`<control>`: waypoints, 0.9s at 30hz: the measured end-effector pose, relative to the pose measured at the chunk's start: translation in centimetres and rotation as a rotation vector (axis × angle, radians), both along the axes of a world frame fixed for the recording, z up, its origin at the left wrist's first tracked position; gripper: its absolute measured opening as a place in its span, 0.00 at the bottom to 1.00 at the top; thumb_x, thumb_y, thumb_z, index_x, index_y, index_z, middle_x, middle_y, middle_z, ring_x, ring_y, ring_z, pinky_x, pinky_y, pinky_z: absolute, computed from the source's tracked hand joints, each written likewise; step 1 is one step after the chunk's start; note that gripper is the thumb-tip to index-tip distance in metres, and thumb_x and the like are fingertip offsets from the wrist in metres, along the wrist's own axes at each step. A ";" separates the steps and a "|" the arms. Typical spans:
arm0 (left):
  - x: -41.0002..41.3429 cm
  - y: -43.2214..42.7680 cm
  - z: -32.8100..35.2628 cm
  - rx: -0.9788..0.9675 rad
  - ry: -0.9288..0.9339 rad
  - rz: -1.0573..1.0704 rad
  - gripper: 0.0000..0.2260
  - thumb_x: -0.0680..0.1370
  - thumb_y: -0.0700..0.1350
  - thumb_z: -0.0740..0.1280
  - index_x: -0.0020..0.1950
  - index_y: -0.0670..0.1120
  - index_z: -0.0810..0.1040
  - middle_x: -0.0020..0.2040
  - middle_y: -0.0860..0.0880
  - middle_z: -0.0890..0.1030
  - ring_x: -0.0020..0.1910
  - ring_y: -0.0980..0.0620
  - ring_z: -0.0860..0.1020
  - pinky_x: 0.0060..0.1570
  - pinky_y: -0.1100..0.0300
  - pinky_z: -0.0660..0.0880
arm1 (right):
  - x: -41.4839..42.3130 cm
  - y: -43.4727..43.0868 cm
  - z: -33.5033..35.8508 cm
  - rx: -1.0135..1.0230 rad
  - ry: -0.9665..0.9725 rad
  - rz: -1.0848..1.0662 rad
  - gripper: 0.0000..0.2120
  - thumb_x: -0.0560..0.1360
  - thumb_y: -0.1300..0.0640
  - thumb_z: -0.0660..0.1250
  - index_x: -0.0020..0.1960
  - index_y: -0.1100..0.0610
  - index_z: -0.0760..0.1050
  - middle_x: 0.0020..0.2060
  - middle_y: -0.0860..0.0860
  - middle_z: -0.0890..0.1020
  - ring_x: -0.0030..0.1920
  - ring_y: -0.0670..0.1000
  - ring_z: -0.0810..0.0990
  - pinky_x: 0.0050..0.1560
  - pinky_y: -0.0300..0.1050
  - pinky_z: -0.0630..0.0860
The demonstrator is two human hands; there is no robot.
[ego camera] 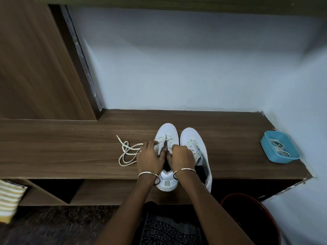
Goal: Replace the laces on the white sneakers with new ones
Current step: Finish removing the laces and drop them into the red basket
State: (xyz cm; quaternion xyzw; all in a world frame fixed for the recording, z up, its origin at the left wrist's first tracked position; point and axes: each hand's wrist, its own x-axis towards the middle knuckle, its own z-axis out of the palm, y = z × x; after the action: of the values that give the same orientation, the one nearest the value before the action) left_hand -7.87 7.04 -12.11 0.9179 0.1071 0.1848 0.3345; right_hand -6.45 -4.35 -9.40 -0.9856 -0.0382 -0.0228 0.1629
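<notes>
Two white sneakers stand side by side on a brown wooden shelf [70, 138], toes pointing away from me. On the left sneaker [167, 133] a lace still crosses the eyelets nearest the toe. My left hand [149, 156] grips its left eyelet flap and the lace there. My right hand [181, 156] pinches the lace at its right flap. The right sneaker [193, 140] has bare eyelets. A loose cream lace [126, 151] lies in loops on the shelf to the left, running under my left hand.
A blue plastic tray [269, 149] holding coiled white laces [279, 147] sits at the shelf's right end. A dark red bucket [254, 218] stands on the floor below right. A striped cloth [8, 198] shows at lower left. A pale wall rises behind the shelf.
</notes>
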 end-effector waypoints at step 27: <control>-0.2 -1.6 0.6 0.154 0.256 0.143 0.06 0.84 0.43 0.53 0.56 0.45 0.68 0.49 0.44 0.83 0.50 0.39 0.81 0.38 0.52 0.67 | 6.6 -1.6 1.0 0.497 0.074 -0.390 0.07 0.71 0.60 0.66 0.47 0.59 0.80 0.47 0.55 0.84 0.52 0.60 0.81 0.49 0.46 0.75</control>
State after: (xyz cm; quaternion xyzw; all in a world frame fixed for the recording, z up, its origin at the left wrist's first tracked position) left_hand -8.03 5.47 -11.49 0.9469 0.1993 0.0973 0.2329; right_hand 0.12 -5.95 -8.42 -0.9046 0.1641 -0.0265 0.3926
